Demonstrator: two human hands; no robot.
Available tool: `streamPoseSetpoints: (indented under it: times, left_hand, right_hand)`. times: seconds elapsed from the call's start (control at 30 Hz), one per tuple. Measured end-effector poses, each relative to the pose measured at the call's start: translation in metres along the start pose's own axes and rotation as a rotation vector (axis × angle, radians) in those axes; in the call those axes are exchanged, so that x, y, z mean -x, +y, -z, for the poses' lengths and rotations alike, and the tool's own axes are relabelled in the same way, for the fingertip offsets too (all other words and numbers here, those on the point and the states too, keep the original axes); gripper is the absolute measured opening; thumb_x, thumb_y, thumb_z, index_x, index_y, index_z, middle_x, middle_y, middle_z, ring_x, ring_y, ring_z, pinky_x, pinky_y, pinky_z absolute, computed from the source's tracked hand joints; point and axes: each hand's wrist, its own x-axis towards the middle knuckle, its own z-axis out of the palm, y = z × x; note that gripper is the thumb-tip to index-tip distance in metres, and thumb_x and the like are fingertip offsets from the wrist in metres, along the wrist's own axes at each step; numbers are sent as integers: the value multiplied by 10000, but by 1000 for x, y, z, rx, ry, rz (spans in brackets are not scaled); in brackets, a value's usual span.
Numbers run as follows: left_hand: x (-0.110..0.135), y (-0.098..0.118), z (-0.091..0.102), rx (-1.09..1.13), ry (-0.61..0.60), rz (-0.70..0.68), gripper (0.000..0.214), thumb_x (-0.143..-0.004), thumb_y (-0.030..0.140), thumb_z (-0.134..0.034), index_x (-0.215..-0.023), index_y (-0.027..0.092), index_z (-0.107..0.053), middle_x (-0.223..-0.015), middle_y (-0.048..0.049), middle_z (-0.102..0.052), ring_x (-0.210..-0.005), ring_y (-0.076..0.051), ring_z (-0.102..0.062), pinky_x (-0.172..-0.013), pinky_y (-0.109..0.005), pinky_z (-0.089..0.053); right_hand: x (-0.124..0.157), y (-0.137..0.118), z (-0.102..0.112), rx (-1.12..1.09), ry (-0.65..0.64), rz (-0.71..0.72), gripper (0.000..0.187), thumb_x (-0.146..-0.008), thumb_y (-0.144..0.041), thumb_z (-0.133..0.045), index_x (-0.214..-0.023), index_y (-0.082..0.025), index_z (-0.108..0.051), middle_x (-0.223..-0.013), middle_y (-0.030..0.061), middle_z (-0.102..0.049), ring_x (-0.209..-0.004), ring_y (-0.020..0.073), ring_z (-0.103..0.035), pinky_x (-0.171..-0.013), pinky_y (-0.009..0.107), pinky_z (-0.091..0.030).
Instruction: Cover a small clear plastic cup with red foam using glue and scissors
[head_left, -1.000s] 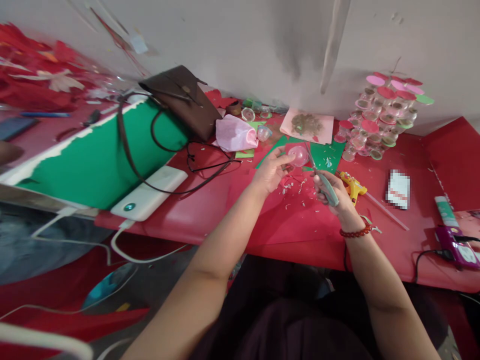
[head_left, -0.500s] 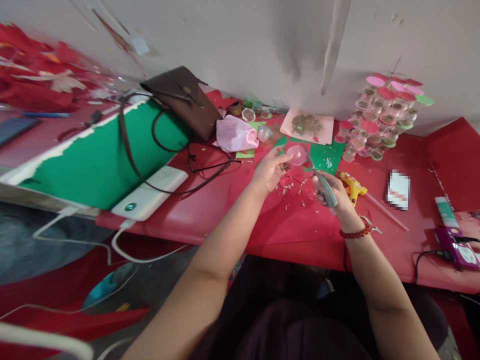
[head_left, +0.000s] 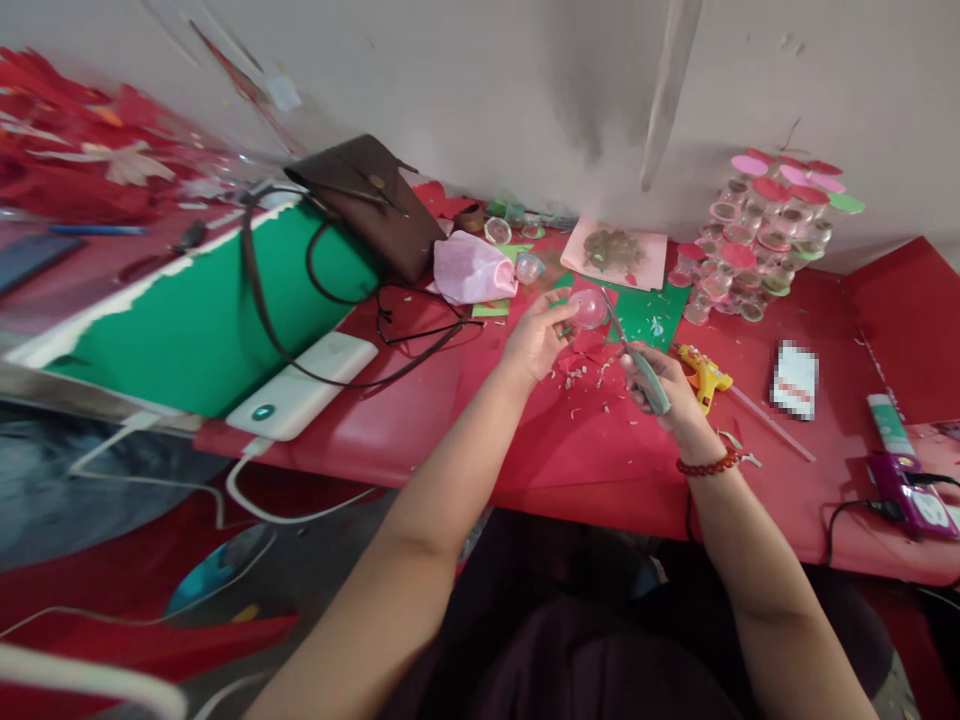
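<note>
My left hand (head_left: 534,340) pinches a small clear plastic cup (head_left: 589,308) with a pink tint, held above the red table (head_left: 465,420). My right hand (head_left: 664,385) grips grey-handled scissors (head_left: 637,360), whose blades point up and touch the cup's right edge. A red bead bracelet (head_left: 706,464) sits on my right wrist. White paper scraps (head_left: 592,378) lie scattered on the table beneath both hands.
A yellow glue gun (head_left: 703,372) lies right of my right hand. Stacked capped cups (head_left: 757,235) stand back right. A brown bag (head_left: 367,200), pink cloth (head_left: 472,268), green sheet (head_left: 187,310), white power bank (head_left: 300,398) and purple device (head_left: 911,492) surround the work area.
Both hands with the cup and scissors have drifted slightly left and up in view. The grip on each is the same.
</note>
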Motion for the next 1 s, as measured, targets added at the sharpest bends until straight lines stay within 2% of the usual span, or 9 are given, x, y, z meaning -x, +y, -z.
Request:
streamPoseSetpoints:
  times: [0.33,0.53,0.77,1.0]
  left_hand:
    - [-1,1,2,74,25,-18,440,-596,216,-894,-963,232,-653,-841,51,-686,-740,-96,-606,-718,-262,-464]
    - [-1,1,1,75,63,-22,396,-625,211,-866,-954,233,-647,-880,31,-707,-780,-120,-623,-725,-269,-471]
    - [0,1,0,96,82,-9,418,-622,223,-860,-980,247,-645,-953,9,-732,-867,-166,-681,-791,-314,-526]
    - [1,2,0,76,59,-2,413,-627,237,-869,-966,241,-634,-906,23,-725,-780,-139,-672,-726,-288,-535]
  right_hand:
    - [3,-2,-5,12,-11,8,576,-608,-574,-903,-966,-185,-673,-538,-109,-487,-400,41,-387,-368,199,-234]
    - [3,-1,-4,46,-22,15,538,-618,-586,-893,-916,-189,-684,-534,-108,-470,-391,41,-388,-360,202,-234]
    - [2,1,-3,75,-31,22,542,-658,-592,-866,-975,-179,-716,-547,-105,-468,-394,43,-395,-362,204,-252]
    - [1,0,-1,84,17,40,608,-603,-595,-899,-1015,-194,-701,-592,-88,-528,-447,44,-386,-410,210,-247]
